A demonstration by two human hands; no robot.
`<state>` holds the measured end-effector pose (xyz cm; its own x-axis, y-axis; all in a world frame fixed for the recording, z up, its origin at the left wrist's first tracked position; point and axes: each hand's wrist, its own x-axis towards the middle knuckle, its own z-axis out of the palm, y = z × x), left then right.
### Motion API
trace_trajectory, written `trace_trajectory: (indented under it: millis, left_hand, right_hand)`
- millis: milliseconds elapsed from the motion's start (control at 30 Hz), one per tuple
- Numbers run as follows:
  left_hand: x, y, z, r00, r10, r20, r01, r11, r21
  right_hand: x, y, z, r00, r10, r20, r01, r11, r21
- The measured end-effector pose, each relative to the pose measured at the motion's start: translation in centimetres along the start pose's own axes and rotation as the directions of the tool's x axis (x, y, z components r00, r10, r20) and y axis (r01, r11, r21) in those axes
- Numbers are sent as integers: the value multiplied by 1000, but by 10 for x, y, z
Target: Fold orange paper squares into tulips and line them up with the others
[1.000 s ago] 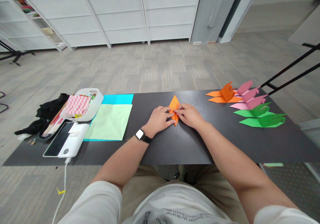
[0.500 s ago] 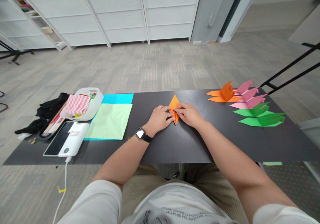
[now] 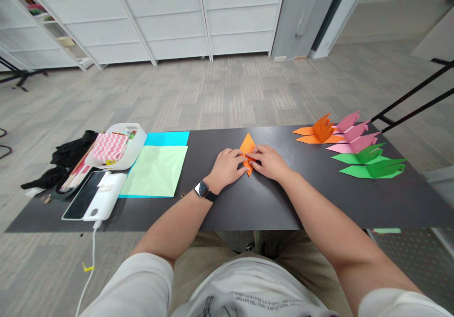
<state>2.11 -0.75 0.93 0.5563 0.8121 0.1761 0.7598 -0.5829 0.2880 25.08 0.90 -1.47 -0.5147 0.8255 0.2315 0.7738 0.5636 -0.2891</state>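
Observation:
A diamond-shaped piece of folded orange origami paper (image 3: pixel 248 142) lies on the dark table in front of me, its points toward and away from me. My left hand (image 3: pixel 229 166), with a watch (image 3: pixel 201 188) on the wrist, grips its left edge with bent fingers. From the other side my right hand (image 3: pixel 268 162) presses on the paper's right edge and middle. The fingertips of both hands nearly meet over it and hide part of the folds.
Folded paper figures in orange (image 3: pixel 321 130), pink (image 3: pixel 356 137) and green (image 3: pixel 376 168) stand at the right. Leftward lie light green paper sheets (image 3: pixel 156 170) over a blue sheet (image 3: pixel 168 138), a white basket (image 3: pixel 136 149), a phone (image 3: pixel 83 199) and a white power bank (image 3: pixel 106 196) with a cable.
Almost nothing differs. Both hands stay on the orange paper, and only the left wrist has turned very slightly. The view has shifted a little.

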Motion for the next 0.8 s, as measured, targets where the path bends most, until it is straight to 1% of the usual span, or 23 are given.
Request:
trace_trajectory:
  millis: [267, 400, 633, 800]
  left_hand:
    - [-2, 3, -4, 1000, 7, 15, -7, 1000, 2]
    - [-4, 2, -5, 999, 20, 29, -20, 1000, 5]
    - [-7, 5, -7, 999, 19, 26, -19, 1000, 15]
    - [-6, 0, -6, 1000, 16, 18, -16, 1000, -23]
  right_hand:
    - [0, -3, -1, 1000, 24, 11, -24, 1000, -9]
    - [1, -3, -2, 1000, 17, 20, -17, 1000, 6]
    - [0, -3, -1, 999, 29, 19, -28, 1000, -5]
    - [0, -3, -2, 999, 27, 20, -27, 1000, 2]
